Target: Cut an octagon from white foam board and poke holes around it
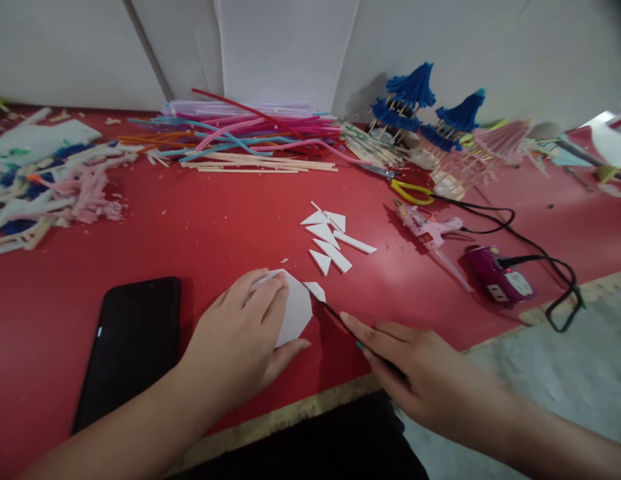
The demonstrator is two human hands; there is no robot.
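Observation:
My left hand [245, 327] lies over a white many-sided piece [296, 312], pressing it on the red table with fingers on top and the thumb along its lower edge. My right hand [400, 353] is closed around a thin dark cutting tool [335, 315]. The tool's tip is beside the white piece's right edge, at a small white offcut [316, 291]. Several white offcuts [332, 253], triangles and strips, lie just beyond.
A black phone [130, 347] lies left. Scraps [65, 193] are heaped at far left. Coloured pipe cleaners [250, 130] and sticks line the back. At right are yellow-handled pliers [413, 193], a pink glue gun [427, 230], a purple socket box [500, 275] with a black cord, and blue-roofed models [410, 87].

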